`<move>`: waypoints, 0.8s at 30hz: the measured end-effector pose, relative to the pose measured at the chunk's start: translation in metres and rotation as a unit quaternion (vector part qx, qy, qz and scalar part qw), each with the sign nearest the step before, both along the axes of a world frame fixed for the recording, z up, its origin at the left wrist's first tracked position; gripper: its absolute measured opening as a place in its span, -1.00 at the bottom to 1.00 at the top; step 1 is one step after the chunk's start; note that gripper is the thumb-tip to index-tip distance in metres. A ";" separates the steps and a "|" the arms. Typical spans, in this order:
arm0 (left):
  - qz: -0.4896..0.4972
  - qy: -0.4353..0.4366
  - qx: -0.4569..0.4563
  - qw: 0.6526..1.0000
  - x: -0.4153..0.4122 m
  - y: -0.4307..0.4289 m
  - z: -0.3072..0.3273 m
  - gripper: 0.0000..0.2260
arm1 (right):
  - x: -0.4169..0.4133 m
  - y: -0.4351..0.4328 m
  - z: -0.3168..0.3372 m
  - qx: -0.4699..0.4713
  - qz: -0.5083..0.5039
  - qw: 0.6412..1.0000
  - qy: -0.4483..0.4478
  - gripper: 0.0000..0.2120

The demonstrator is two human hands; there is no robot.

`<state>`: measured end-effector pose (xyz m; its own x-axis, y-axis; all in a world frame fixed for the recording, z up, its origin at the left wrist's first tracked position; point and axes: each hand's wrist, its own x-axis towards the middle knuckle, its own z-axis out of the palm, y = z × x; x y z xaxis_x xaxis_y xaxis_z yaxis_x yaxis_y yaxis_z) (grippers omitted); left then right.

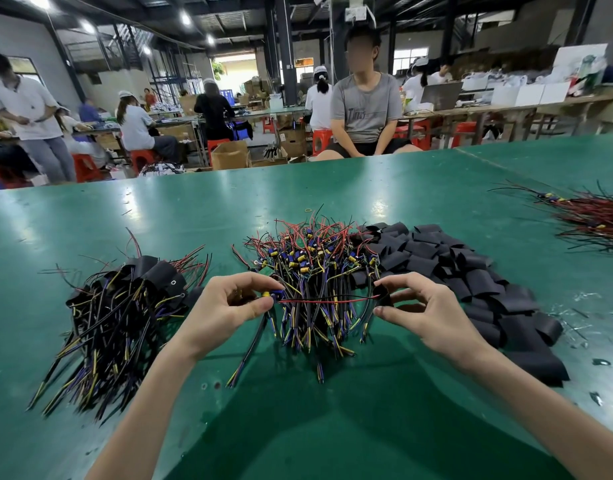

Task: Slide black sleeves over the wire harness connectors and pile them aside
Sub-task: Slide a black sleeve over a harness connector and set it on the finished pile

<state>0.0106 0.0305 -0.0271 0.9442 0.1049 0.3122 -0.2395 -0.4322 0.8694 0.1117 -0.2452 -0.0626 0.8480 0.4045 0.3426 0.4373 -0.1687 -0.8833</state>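
We are pinching the connector (267,295) of one harness (308,301) in our left hand (228,303), thumb and fingers curled round it; our right hand (422,306) is pinching a black sleeve (383,294) between thumb and forefinger, the other fingers spreading loosely. The harness is stretching left to right between the two hands, just above the table (332,188); its red and black wires (350,299) are lying level, their free ends meeting the sleeve's mouth, though we cannot tell whether they are already inside.

So the sleeve is lying right of the connector, on the same long axis; we are judging that it has to travel leftward along the wires, the right hand doing the travelling and the left holding firm. The raw heap (315,265) is sitting just beyond the wires, its stems hanging near our hands and likely to snag; the spare sleeves (454,268) are lying right of it; the finished pile (131,306) is waiting close left of the left hand; open table is lying nearer us for moving.
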 end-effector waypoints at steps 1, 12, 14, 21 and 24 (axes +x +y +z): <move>0.000 0.001 -0.001 1.000 0.000 0.000 0.000 -0.78 | 0.000 0.000 0.000 -0.004 0.002 1.000 -0.018 -0.67; 0.014 -0.017 0.026 0.999 0.002 -0.010 -0.001 -0.82 | -0.006 0.002 0.000 -0.090 -0.011 0.972 -0.219 -0.64; 0.009 -0.026 0.040 0.999 0.002 -0.018 -0.003 -0.83 | -0.008 0.003 -0.002 -0.135 -0.020 0.956 -0.261 -0.63; 0.014 -0.103 0.115 0.988 0.001 -0.041 -0.009 -0.80 | -0.010 0.005 -0.006 -0.214 -0.082 0.903 -0.364 -0.57; 0.019 -0.128 0.142 0.981 0.001 -0.046 -0.009 -0.79 | -0.012 0.007 -0.004 -0.206 -0.059 0.904 -0.370 -0.56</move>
